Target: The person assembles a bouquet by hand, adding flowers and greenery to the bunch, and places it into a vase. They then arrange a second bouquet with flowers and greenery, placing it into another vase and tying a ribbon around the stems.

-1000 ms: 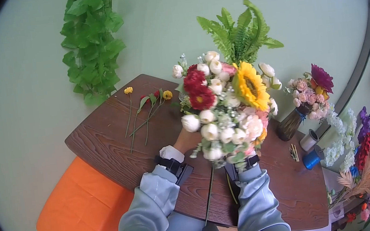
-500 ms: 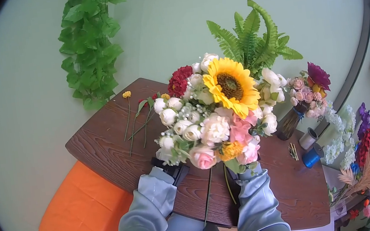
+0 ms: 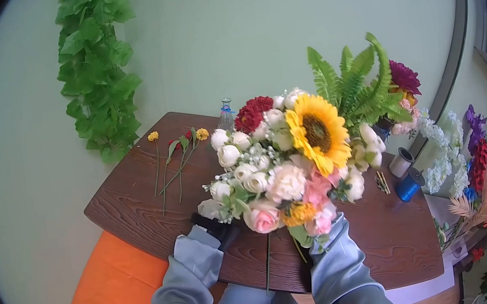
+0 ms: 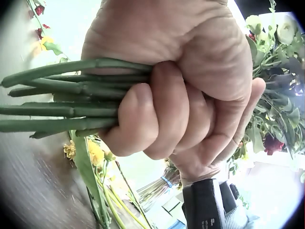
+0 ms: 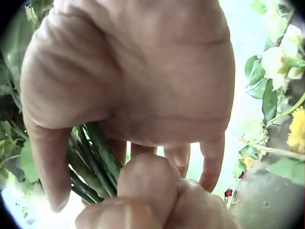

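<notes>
A large bouquet [image 3: 284, 182] with white roses, pink blooms, a sunflower [image 3: 317, 134], red flowers and a fern [image 3: 358, 84] is held over the table, hiding both hands in the head view. In the left wrist view, my left hand [image 4: 174, 90] grips its bundle of green stems [image 4: 71, 112], fingers curled round them, cut ends poking out. My right hand [image 5: 138, 76] is just above the left in the right wrist view. Its fingers reach down fairly straight, and the stems pass between them and the thumb.
Several yellow and red flower stems [image 3: 179, 166] lie on the dark wooden table [image 3: 126, 198]. A glass bottle [image 3: 226, 117] stands behind. To the right are a blue spool [image 3: 409, 185], a grey spool [image 3: 401, 161] and more flowers [image 3: 481, 182]. An orange stool [image 3: 114, 292] is at left.
The bouquet has turned and tipped toward me, its sunflower now facing up. It sits a little lower, and the fern has shifted right. The head view has moved, showing the glass bottle.
</notes>
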Tool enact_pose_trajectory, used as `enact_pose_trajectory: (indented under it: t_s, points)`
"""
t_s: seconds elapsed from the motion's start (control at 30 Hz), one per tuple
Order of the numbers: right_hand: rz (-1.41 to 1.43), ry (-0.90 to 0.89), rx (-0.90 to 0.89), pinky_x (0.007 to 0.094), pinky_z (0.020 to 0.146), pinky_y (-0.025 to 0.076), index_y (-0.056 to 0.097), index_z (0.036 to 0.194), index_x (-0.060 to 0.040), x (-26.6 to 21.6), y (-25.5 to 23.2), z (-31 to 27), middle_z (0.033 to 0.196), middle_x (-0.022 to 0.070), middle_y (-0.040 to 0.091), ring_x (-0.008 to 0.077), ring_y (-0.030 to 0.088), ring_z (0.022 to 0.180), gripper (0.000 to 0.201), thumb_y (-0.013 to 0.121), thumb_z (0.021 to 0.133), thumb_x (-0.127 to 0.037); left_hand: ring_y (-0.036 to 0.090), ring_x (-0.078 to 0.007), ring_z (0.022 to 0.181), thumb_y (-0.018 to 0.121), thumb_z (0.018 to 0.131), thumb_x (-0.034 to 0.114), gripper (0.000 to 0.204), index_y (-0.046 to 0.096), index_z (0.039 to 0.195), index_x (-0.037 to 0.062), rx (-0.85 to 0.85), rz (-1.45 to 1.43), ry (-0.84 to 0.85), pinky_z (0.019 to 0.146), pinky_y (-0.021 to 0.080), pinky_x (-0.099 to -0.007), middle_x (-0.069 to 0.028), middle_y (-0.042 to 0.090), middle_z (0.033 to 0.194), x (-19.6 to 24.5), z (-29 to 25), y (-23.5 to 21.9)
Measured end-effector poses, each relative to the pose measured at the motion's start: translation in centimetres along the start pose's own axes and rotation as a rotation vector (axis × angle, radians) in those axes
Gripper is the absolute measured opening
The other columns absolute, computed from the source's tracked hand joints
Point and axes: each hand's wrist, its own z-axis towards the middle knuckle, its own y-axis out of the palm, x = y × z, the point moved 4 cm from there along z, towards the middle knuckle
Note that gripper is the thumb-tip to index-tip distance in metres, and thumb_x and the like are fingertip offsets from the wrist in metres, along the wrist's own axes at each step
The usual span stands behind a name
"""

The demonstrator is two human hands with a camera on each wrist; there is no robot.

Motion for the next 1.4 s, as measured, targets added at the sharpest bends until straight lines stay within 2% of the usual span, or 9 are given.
enact_pose_trajectory:
  t_s: [0.73, 0.83, 0.9, 0.93, 0.97, 1.03, 1.07, 1.13, 1.4]
  points:
    - [-0.434, 0.015, -0.183, 0.0342, 0.105, 0.030, 0.044, 0.131, -0.0079, 3.9, 1.0, 3.0, 0.138, 0.0083, 0.039, 0.0214, 0.038, 0.126, 0.056, 0.063, 0.083, -0.030, 0.058, -0.0149, 0.088, 0.067, 0.076, 0.016, 0.039, 0.051, 0.111, 0.0067, 0.036, -0.005, 0.141, 0.066, 0.047, -0.0280, -0.0050, 0.056, 0.108, -2.3, 1.3, 4.5]
    - [-0.497, 0.005, -0.189, 0.0344, 0.105, 0.030, 0.044, 0.131, -0.0078, 4.1, 1.2, 6.7, 0.138, 0.0086, 0.040, 0.0216, 0.039, 0.126, 0.056, 0.063, 0.083, -0.030, 0.047, -0.0230, 0.114, 0.055, 0.088, 0.019, 0.051, 0.034, 0.132, 0.0034, -0.106, -0.052, -0.021, 0.101, 0.034, -0.0337, -0.0079, 0.049, 0.121, 6.3, 6.3, 3.7]
    - [-0.772, 0.066, -0.110, 0.0368, 0.103, 0.033, 0.049, 0.125, -0.0041, -7.2, 5.7, 7.2, 0.129, 0.0121, 0.049, 0.0244, 0.045, 0.120, 0.051, 0.063, 0.081, -0.027, 0.046, -0.0230, 0.116, 0.054, 0.088, 0.018, 0.049, 0.037, 0.131, 0.0028, -0.185, -0.094, -0.109, 0.104, 0.032, -0.0322, -0.0099, 0.049, 0.122, -7.0, -1.8, 4.6]
    - [-0.734, 0.165, -0.081, 0.0375, 0.101, 0.035, 0.051, 0.122, -0.0034, -3.3, 4.0, 7.6, 0.123, 0.0122, 0.054, 0.0245, 0.049, 0.116, 0.050, 0.065, 0.079, -0.025, 0.046, -0.0230, 0.117, 0.054, 0.087, 0.017, 0.047, 0.039, 0.129, 0.0022, -0.258, -0.136, -0.205, 0.107, 0.031, -0.0306, -0.0119, 0.048, 0.123, -13.3, -2.7, 6.8]
    - [-0.690, 0.367, -0.073, 0.0372, 0.098, 0.038, 0.052, 0.121, -0.0018, -6.1, 5.6, 8.0, 0.120, 0.0111, 0.056, 0.0237, 0.051, 0.112, 0.056, 0.069, 0.077, -0.032, 0.046, -0.0230, 0.117, 0.054, 0.087, 0.017, 0.047, 0.039, 0.129, 0.0022, -0.264, -0.132, -0.207, 0.107, 0.031, -0.0306, -0.0119, 0.048, 0.123, -9.5, -0.9, 6.3]
    - [-0.762, 0.656, -0.065, 0.0357, 0.093, 0.042, 0.053, 0.119, -0.0005, -11.1, 7.7, 8.4, 0.113, 0.0125, 0.060, 0.0220, 0.055, 0.106, 0.060, 0.071, 0.075, -0.038, 0.037, -0.0125, 0.066, 0.046, 0.085, 0.006, 0.004, 0.047, 0.089, 0.0060, -0.210, -0.308, -0.673, 0.061, 0.025, -0.0279, -0.0029, 0.044, 0.075, -2.5, 2.6, 3.5]
    - [-0.658, 0.500, 0.001, 0.0336, 0.086, 0.047, 0.054, 0.115, 0.0030, -6.0, 5.2, 8.2, 0.106, 0.0145, 0.062, 0.0202, 0.059, 0.096, 0.063, 0.073, 0.074, -0.041, 0.032, -0.0073, 0.041, 0.043, 0.084, 0.001, 0.018, 0.050, 0.069, 0.0078, -0.171, -0.392, -0.910, 0.038, 0.022, -0.0265, 0.0017, 0.041, 0.051, 1.7, 4.0, 2.9]
    - [-0.621, 0.500, 0.061, 0.0333, 0.083, 0.048, 0.055, 0.112, 0.0045, -8.9, 6.7, 8.2, 0.105, 0.0155, 0.063, 0.0190, 0.060, 0.093, 0.063, 0.074, 0.073, -0.041, 0.030, -0.0054, 0.040, 0.047, 0.084, 0.000, 0.017, 0.046, 0.068, 0.0063, -0.076, -0.367, -0.924, 0.037, 0.020, -0.0249, 0.0036, 0.036, 0.050, 10.7, 8.5, 2.6]
    - [-0.460, 0.134, 0.319, 0.0266, 0.069, 0.049, 0.060, 0.097, 0.0035, -8.0, 5.4, 9.4, 0.085, 0.0108, 0.066, 0.0135, 0.062, 0.076, 0.038, 0.074, 0.075, -0.024, 0.027, -0.0037, 0.036, 0.056, 0.085, 0.005, 0.017, 0.045, 0.072, 0.0080, 0.067, -0.504, -1.029, 0.035, 0.018, -0.0227, 0.0058, 0.032, 0.047, 10.6, 9.2, 1.2]
